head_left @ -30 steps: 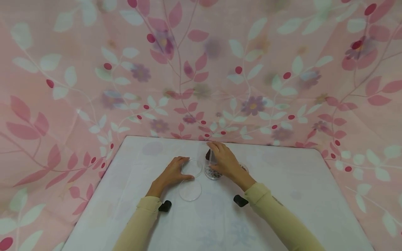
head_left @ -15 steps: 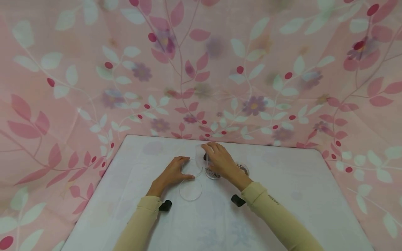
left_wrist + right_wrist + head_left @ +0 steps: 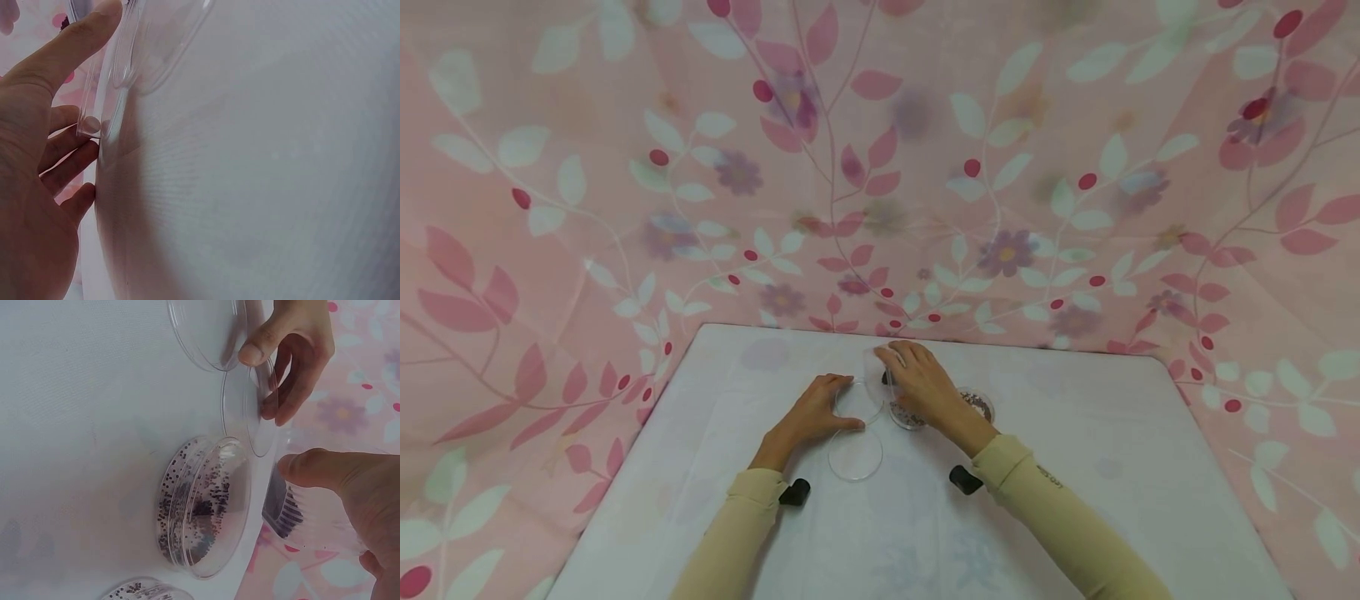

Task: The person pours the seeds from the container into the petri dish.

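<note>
My left hand [image 3: 811, 414] curves thumb and fingers around the rim of a clear petri dish [image 3: 250, 412] on the white table. A second clear round dish or lid [image 3: 855, 456] lies nearer, beside the thumb. My right hand [image 3: 928, 387] grips a clear plastic container [image 3: 319, 522], held tilted above the table close to the left hand's dish; dark grains [image 3: 284, 509] gather at its end. Just beneath the right hand stands a covered or stacked petri dish [image 3: 203, 509] with small dark grains in it. In the left wrist view, the left thumb [image 3: 81, 44] touches clear plastic.
Another petri dish [image 3: 979, 403] with brownish-dark specks stands to the right, partly behind the right wrist. The white table [image 3: 1075, 467] is backed by a pink floral cloth [image 3: 880, 167]. Black wrist devices [image 3: 966, 480] sit below each wrist.
My right hand has moved slightly left with the clear container, from over the grain-filled dish toward the dish in my left hand. The left hand stays in place.
</note>
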Action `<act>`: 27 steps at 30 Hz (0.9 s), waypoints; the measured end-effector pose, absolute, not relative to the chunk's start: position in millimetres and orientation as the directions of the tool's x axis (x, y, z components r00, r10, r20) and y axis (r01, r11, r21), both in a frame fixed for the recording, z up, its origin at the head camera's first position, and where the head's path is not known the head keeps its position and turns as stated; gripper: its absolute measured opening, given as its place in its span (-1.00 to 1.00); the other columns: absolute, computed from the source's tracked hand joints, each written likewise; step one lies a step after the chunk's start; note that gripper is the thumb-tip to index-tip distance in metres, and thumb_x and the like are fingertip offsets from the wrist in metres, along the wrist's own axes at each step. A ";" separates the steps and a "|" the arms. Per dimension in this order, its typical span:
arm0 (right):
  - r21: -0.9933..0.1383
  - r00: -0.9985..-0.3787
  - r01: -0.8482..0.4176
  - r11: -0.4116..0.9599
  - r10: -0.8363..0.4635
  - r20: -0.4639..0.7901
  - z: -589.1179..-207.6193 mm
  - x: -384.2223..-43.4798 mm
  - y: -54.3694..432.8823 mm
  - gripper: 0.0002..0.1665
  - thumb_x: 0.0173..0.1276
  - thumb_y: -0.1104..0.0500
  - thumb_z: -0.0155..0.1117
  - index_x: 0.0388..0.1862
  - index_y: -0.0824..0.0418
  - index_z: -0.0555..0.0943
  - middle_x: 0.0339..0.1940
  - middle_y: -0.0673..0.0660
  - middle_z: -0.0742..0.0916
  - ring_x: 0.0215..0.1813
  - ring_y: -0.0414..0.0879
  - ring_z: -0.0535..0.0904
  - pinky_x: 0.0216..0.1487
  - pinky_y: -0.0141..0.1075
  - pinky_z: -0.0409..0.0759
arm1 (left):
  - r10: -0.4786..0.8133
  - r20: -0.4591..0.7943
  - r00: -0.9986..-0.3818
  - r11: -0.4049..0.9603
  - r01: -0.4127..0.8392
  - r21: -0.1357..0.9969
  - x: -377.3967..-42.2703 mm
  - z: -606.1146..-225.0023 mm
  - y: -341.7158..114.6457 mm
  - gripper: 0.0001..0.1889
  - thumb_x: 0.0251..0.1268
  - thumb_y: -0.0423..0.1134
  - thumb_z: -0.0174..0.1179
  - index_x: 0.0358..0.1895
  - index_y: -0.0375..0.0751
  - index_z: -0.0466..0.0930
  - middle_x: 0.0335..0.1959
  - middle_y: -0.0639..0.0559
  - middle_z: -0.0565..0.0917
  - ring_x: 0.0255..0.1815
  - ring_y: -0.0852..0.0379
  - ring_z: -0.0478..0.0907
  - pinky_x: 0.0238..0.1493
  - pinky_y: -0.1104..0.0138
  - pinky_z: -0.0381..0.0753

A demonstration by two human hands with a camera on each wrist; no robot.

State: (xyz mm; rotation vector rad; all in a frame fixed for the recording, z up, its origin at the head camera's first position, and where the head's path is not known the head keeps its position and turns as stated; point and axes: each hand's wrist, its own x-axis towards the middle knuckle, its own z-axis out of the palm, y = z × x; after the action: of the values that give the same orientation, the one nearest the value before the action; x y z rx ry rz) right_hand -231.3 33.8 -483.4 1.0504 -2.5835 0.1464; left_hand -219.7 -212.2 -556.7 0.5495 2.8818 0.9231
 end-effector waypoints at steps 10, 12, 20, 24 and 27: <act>0.111 -0.591 -0.719 0.687 -0.687 0.422 -487.3 -233.3 30.8 -0.13 0.08 0.23 0.53 0.38 0.09 0.37 0.27 0.20 0.54 0.31 0.10 0.46 0.37 -0.06 0.46 | 0.358 0.049 -0.933 0.750 0.318 0.580 -217.0 -552.8 -211.9 -0.03 -0.13 0.25 0.49 0.37 -0.19 0.41 0.32 -0.13 0.47 0.39 -0.10 0.34 0.43 0.00 0.35; 0.130 -0.579 -0.719 0.683 -0.692 0.431 -488.2 -233.6 30.4 -0.19 0.14 0.23 0.49 0.37 0.08 0.38 0.26 0.20 0.54 0.31 0.10 0.46 0.38 -0.06 0.45 | 0.358 0.052 -0.932 0.751 0.320 0.577 -217.2 -553.8 -212.5 -0.03 -0.13 0.26 0.48 0.38 -0.18 0.41 0.32 -0.13 0.47 0.39 -0.09 0.34 0.43 0.01 0.35; 0.169 -0.558 -0.724 0.669 -0.712 0.427 -489.8 -232.7 29.2 -0.29 0.27 0.23 0.38 0.38 0.07 0.38 0.28 0.20 0.55 0.35 0.10 0.45 0.41 -0.06 0.41 | 0.360 0.065 -0.931 0.742 0.328 0.584 -217.9 -555.6 -213.1 -0.02 -0.13 0.28 0.47 0.37 -0.18 0.41 0.30 -0.13 0.48 0.37 -0.08 0.36 0.40 0.00 0.37; 0.166 -0.547 -0.730 0.663 -0.713 0.438 -489.2 -232.5 29.3 -0.36 0.33 0.24 0.32 0.38 0.08 0.40 0.28 0.20 0.56 0.34 0.11 0.45 0.40 -0.04 0.43 | 0.364 0.071 -0.929 0.745 0.336 0.577 -218.3 -555.8 -213.4 -0.03 -0.13 0.27 0.47 0.37 -0.18 0.41 0.30 -0.13 0.49 0.37 -0.09 0.36 0.41 0.00 0.37; 0.159 -0.551 -0.732 0.663 -0.713 0.435 -488.6 -232.1 29.3 -0.37 0.35 0.26 0.29 0.39 0.07 0.40 0.29 0.20 0.55 0.35 0.11 0.44 0.41 -0.03 0.42 | 0.366 0.069 -0.928 0.748 0.338 0.572 -218.0 -555.7 -213.4 -0.03 -0.12 0.26 0.48 0.38 -0.18 0.41 0.30 -0.13 0.48 0.37 -0.10 0.36 0.41 0.00 0.36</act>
State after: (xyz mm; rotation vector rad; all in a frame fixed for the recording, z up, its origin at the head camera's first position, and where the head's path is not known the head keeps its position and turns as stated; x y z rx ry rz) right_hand -232.1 29.3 -488.6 1.1243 -2.4125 0.0561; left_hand -218.0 -213.4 -555.7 0.5830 2.8926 0.9319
